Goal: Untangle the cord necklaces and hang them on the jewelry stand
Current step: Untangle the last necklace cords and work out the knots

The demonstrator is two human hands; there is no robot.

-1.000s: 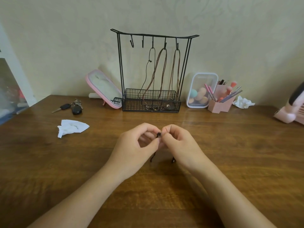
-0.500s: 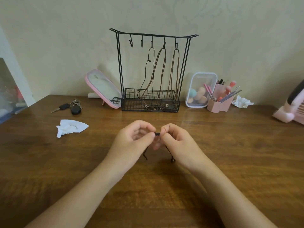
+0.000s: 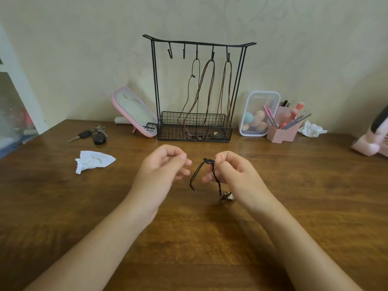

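My right hand (image 3: 235,175) pinches a black cord necklace (image 3: 215,175) at its knot. One strand dangles to a loose end on the left, and a twisted strand runs down to a metal pendant (image 3: 226,196) at the wooden table (image 3: 315,196). A short gap separates the cord from my left hand (image 3: 163,169), which holds nothing, its fingers loosely curled. The black wire jewelry stand (image 3: 199,42) is at the back against the wall. One black cord necklace (image 3: 196,85) and two brown cord necklaces (image 3: 227,85) hang from its three right hooks into the basket. Its two left hooks are bare.
Left of the stand are a pink mirror (image 3: 134,112), keys (image 3: 94,135) and a crumpled tissue (image 3: 94,161). To its right are a clear box of sponges (image 3: 260,114), a pink brush holder (image 3: 283,133), another tissue (image 3: 311,130) and a pink device (image 3: 373,143).
Both hands pinched the knot together before. My left hand has let go and drawn away to the left; the cord and pendant now hang from my right hand alone.
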